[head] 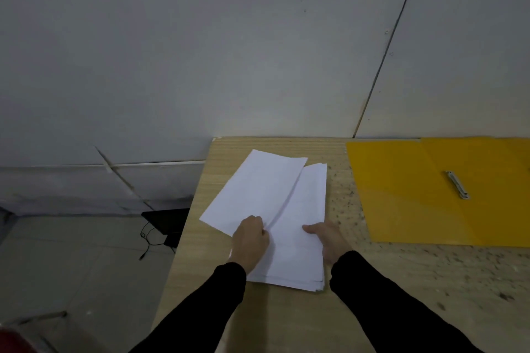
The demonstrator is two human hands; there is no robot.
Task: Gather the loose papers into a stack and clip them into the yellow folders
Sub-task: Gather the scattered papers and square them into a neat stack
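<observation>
Left hand (pixel 249 241) pinches near corner of skewed white top sheet (pixel 258 189). Right hand (pixel 329 241) grips white paper stack (pixel 304 209) at right edge, thumb on top.

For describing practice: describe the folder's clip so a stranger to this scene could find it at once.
Start at the wooden table. At its far right lies an open yellow folder, right of the white papers. The clip is the small grey metal bar beside the fold, the only metal thing on the yellow.
</observation>
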